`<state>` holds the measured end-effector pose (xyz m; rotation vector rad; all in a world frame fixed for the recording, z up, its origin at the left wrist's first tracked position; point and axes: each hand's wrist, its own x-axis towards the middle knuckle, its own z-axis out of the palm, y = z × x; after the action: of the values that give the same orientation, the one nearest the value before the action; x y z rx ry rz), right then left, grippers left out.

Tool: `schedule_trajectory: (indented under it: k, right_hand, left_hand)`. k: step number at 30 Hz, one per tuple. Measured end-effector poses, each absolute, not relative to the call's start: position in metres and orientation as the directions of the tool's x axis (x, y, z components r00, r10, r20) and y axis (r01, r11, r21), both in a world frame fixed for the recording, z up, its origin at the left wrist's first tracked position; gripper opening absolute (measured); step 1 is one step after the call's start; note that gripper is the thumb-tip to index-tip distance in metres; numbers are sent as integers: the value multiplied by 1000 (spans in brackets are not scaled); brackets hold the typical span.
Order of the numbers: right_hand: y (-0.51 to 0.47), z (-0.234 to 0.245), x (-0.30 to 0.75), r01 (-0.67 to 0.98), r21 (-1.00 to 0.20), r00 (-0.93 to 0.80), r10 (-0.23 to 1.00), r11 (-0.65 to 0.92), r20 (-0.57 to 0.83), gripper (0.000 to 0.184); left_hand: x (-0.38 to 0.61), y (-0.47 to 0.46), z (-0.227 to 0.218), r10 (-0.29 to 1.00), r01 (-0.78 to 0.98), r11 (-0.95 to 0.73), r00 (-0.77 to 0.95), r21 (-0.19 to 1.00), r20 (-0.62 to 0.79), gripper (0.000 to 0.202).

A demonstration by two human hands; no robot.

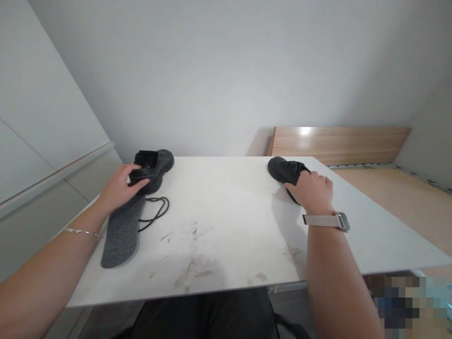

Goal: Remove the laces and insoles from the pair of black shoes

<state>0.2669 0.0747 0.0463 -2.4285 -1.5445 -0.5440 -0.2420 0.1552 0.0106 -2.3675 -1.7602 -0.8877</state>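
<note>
At the table's far left lies a black shoe point(163, 162) with its tongue raised and opening showing. My left hand point(120, 186) grips its near end, thumb on one side and fingers at the opening. Close below that shoe is a grey insole point(122, 238), lying flat and partly under my left wrist. A loose black shoelace point(165, 207) curls out beside the insole. On the right, a second black shoe point(280, 168) with laces rests on the table. My right hand point(313, 190) is closed over its near end, hiding the heel.
The white tabletop point(226, 197) has brown dirt smudges point(194, 273) along its near middle. A wall stands behind it. To the right is a wooden headboard point(339, 143) with a bed base point(399, 193); white cabinets point(45, 165) line the left. My legs are under the near edge.
</note>
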Motion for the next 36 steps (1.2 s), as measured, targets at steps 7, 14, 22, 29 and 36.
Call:
schedule_trajectory:
  k: [7, 14, 22, 29, 36]
  right_hand:
    - [82, 50, 253, 959, 46, 244, 899, -279, 363, 20]
    - [68, 61, 141, 963, -39, -207, 822, 268, 531, 13]
    - [32, 56, 42, 706, 7, -651, 645, 708, 402, 22]
    - [62, 53, 76, 631, -358, -429, 694, 688, 578, 21]
    - [94, 34, 102, 536, -459, -414, 694, 709, 589, 24]
  left_hand:
    - [-216, 144, 21, 768, 895, -377, 159, 237, 621, 65]
    - [-152, 105, 42, 600, 724, -650, 301, 233, 741, 33]
    - [-129, 91, 25, 688, 395, -720, 516, 570, 510, 43]
    - [-121, 89, 28, 715, 368, -686, 499, 627, 490, 33]
    - [-100, 90, 62, 725, 631, -689, 608, 358, 324, 24]
